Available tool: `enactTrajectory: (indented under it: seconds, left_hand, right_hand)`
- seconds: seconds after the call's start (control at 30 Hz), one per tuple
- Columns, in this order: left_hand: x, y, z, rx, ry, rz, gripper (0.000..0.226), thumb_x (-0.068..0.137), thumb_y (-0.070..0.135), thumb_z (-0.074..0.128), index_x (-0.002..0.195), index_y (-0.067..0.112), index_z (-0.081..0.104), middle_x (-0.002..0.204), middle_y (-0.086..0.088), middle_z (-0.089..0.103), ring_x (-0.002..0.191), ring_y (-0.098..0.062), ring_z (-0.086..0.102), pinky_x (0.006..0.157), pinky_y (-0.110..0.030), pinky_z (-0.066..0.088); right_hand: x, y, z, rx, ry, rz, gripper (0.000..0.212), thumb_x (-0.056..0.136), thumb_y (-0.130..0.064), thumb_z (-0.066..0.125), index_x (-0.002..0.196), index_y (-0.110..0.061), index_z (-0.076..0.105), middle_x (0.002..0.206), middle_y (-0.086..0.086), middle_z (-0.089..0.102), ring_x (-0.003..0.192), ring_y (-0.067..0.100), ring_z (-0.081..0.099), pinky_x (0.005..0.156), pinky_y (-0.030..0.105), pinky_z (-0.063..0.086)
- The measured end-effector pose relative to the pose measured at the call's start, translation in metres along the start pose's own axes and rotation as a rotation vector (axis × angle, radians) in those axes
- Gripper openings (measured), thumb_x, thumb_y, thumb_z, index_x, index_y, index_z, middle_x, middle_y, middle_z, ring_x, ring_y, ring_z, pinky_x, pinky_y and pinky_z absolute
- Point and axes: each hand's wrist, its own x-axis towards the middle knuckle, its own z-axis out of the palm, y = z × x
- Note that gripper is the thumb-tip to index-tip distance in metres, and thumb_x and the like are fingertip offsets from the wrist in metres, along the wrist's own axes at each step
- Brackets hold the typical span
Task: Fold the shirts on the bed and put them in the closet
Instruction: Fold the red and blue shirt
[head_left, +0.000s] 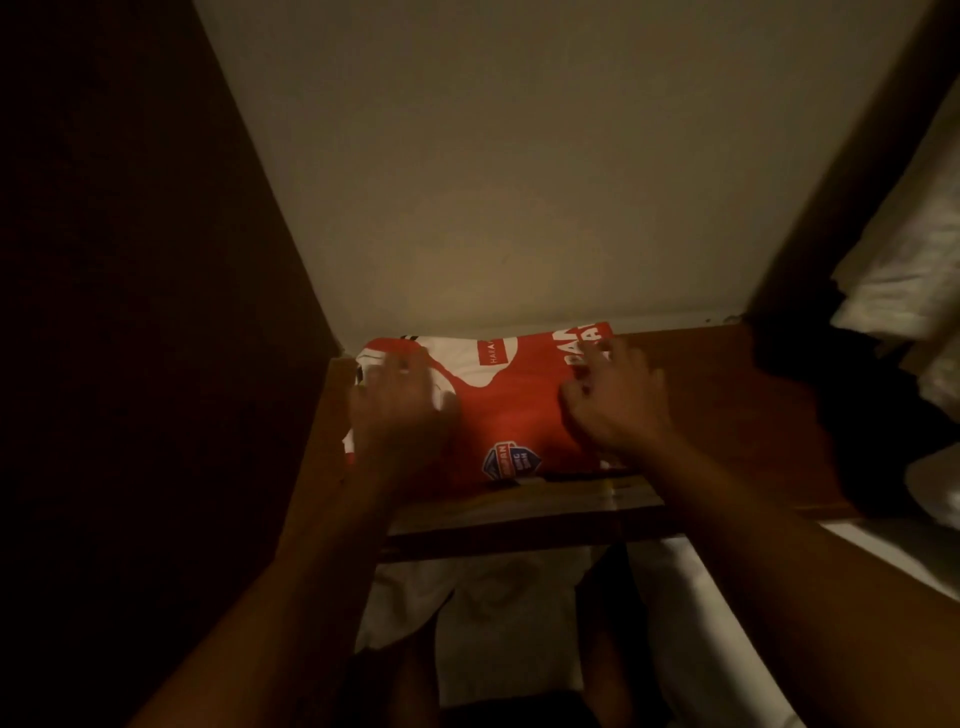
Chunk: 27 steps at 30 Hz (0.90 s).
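Note:
A folded red and white shirt (511, 402) with a blue badge lies flat on a brown wooden closet shelf (711, 410), against the pale back wall. My left hand (400, 400) rests flat on the shirt's left part, fingers spread and blurred. My right hand (615, 397) lies on the shirt's right part, with its fingers bent down onto the cloth near white lettering. Whether those fingers pinch the fabric is unclear in the dim light.
A dark closet side panel (156, 312) rises at the left. Dark folded clothes (841, 415) and white fabric (914, 291) sit on the shelf's right side. Below the shelf edge, white garments (498, 618) show.

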Motion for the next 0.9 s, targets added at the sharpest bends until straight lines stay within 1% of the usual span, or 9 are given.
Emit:
enactTrajectory:
  seconds: [0.07, 0.17, 0.23, 0.37, 0.47, 0.53, 0.6, 0.7, 0.9]
  left_hand:
    - [-0.013, 0.005, 0.021, 0.06, -0.127, 0.171, 0.07, 0.095, 0.064, 0.039, 0.149, 0.02, 0.042, 0.147, -0.014, 0.05, 0.132, -0.036, 0.049, 0.104, -0.051, 0.043]
    - [-0.019, -0.014, 0.049, 0.084, -0.395, 0.099, 0.086, 0.094, 0.08, 0.023, 0.161, 0.027, 0.016, 0.167, -0.017, 0.02, 0.151, -0.042, 0.024, 0.12, -0.056, 0.024]
    - [-0.02, -0.022, 0.055, 0.091, -0.409, 0.084, 0.099, 0.084, 0.088, 0.01, 0.162, 0.027, 0.011, 0.169, -0.016, 0.012, 0.153, -0.042, 0.016, 0.122, -0.055, 0.018]
    - [-0.011, -0.015, 0.049, 0.006, -0.519, 0.005, 0.093, 0.09, 0.08, 0.029, 0.163, 0.026, 0.009, 0.17, -0.013, 0.005, 0.156, -0.039, 0.004, 0.125, -0.056, 0.008]
    - [-0.007, -0.011, 0.035, 0.027, -0.498, 0.018, 0.086, 0.092, 0.075, 0.042, 0.158, 0.022, 0.024, 0.163, -0.014, 0.029, 0.149, -0.04, 0.027, 0.119, -0.053, 0.027]
    - [-0.011, -0.01, 0.025, 0.022, -0.416, 0.031, 0.076, 0.091, 0.067, 0.049, 0.15, 0.02, 0.037, 0.147, -0.011, 0.048, 0.136, -0.035, 0.044, 0.111, -0.048, 0.04]
    - [-0.018, -0.007, 0.018, 0.021, -0.343, 0.072, 0.066, 0.092, 0.059, 0.053, 0.144, 0.019, 0.045, 0.139, -0.01, 0.054, 0.127, -0.032, 0.051, 0.105, -0.045, 0.044]
    - [-0.035, 0.008, 0.001, -0.008, -0.313, 0.097, 0.062, 0.095, 0.05, 0.057, 0.146, 0.017, 0.045, 0.143, -0.01, 0.052, 0.129, -0.031, 0.05, 0.107, -0.046, 0.041]
    - [-0.06, 0.034, -0.048, -0.175, -0.421, 0.123, 0.045, 0.097, 0.041, 0.063, 0.133, 0.015, 0.057, 0.125, -0.006, 0.067, 0.104, -0.022, 0.063, 0.085, -0.038, 0.054]
  right_hand:
    - [-0.004, -0.005, 0.015, -0.052, -0.161, -0.083, 0.069, 0.1, -0.063, 0.033, 0.159, -0.031, 0.016, 0.168, 0.007, 0.01, 0.153, 0.031, 0.012, 0.12, 0.058, 0.011]
    - [-0.012, 0.014, 0.035, -0.029, -0.289, -0.069, 0.079, 0.095, -0.076, 0.025, 0.159, -0.041, -0.004, 0.169, 0.0, -0.01, 0.155, 0.028, -0.006, 0.12, 0.06, 0.003]
    - [-0.02, 0.029, 0.038, 0.054, -0.3, 0.006, 0.083, 0.09, -0.082, 0.025, 0.156, -0.046, -0.01, 0.168, -0.003, -0.015, 0.155, 0.028, -0.011, 0.12, 0.061, 0.003]
    - [-0.023, 0.042, 0.028, -0.029, -0.342, 0.028, 0.082, 0.093, -0.079, 0.022, 0.157, -0.042, -0.015, 0.168, -0.001, -0.014, 0.155, 0.029, -0.01, 0.12, 0.061, 0.002]
    - [-0.024, 0.04, 0.013, -0.105, -0.343, -0.011, 0.083, 0.097, -0.073, 0.028, 0.16, -0.032, -0.006, 0.169, 0.003, -0.005, 0.155, 0.03, -0.004, 0.12, 0.059, 0.005]
    - [-0.029, 0.037, 0.002, -0.109, -0.282, -0.05, 0.077, 0.099, -0.066, 0.036, 0.16, -0.026, 0.013, 0.168, 0.005, 0.014, 0.153, 0.031, 0.013, 0.12, 0.056, 0.014]
    - [-0.037, 0.034, -0.007, -0.095, -0.196, -0.107, 0.065, 0.099, -0.058, 0.046, 0.152, -0.024, 0.033, 0.158, 0.006, 0.036, 0.143, 0.03, 0.034, 0.116, 0.051, 0.028]
    - [-0.048, 0.029, -0.02, -0.04, -0.126, -0.176, 0.048, 0.095, -0.048, 0.056, 0.134, -0.021, 0.052, 0.137, 0.006, 0.056, 0.121, 0.027, 0.053, 0.101, 0.043, 0.046]
    - [-0.084, 0.014, -0.055, 0.111, -0.152, -0.205, 0.047, 0.099, -0.034, 0.058, 0.141, -0.016, 0.053, 0.135, 0.01, 0.061, 0.117, 0.029, 0.061, 0.094, 0.039, 0.053]
